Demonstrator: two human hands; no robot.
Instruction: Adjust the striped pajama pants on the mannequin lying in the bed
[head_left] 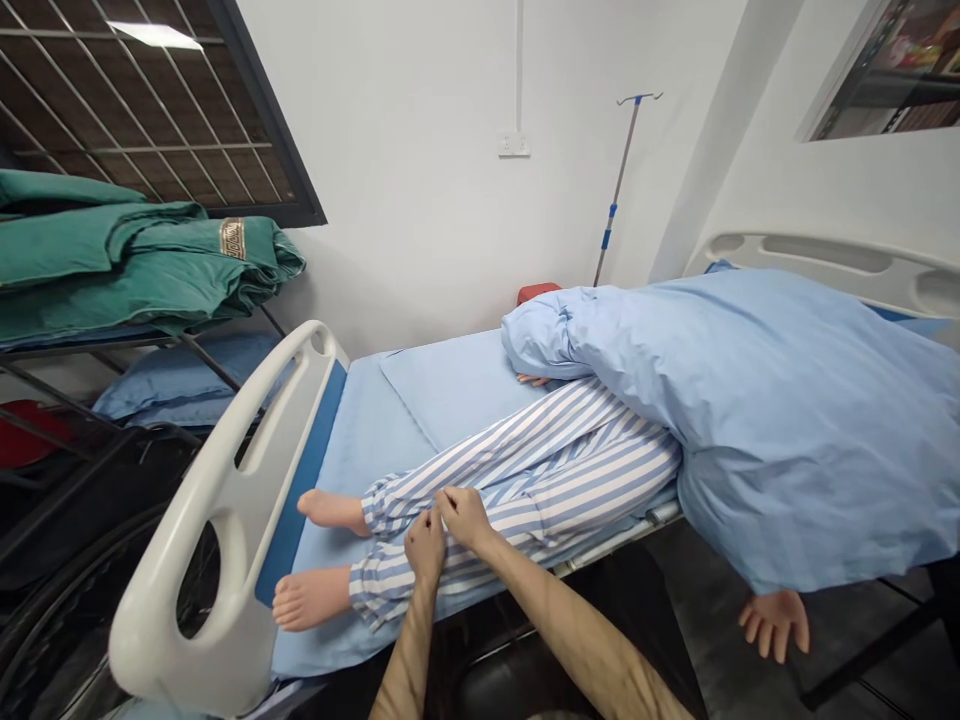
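Blue-and-white striped cloth trousers (592, 470), worn by a figure lying on the light-blue-sheeted bed (450, 385), run slantwise from mid-bed down toward the near corner of the foot end. We see two legs, slightly parted, cloth wrinkled, cuffs bunched at the ankles. Our hands: left hand (425, 545) over the lower part of the near leg, right hand (463, 517) just beside it, a bit farther toward the head end. Fingers curled in on both, knuckles about touching; we can't tell whether they are clamped on cloth or simply balled up. Both forearms reach in across the bed's near long edge.

Past the cuffs, far bare foot (334, 508) and near bare foot (311, 598) point at the white moulded footboard (135, 610) with its blue inner panel (300, 490). Toward the head end, a puffy light-blue quilt (750, 400) covers the figure's upper body and droops over the near long edge; the figure's near hand (776, 622) hangs out below it, palm showing, and fingertips of the other peek out by the far hip.

Beyond the far long edge we log a slim metal drip pole (621, 170) with blue clamps. Off the foot end: folded green fabric (150, 260) on a rack.
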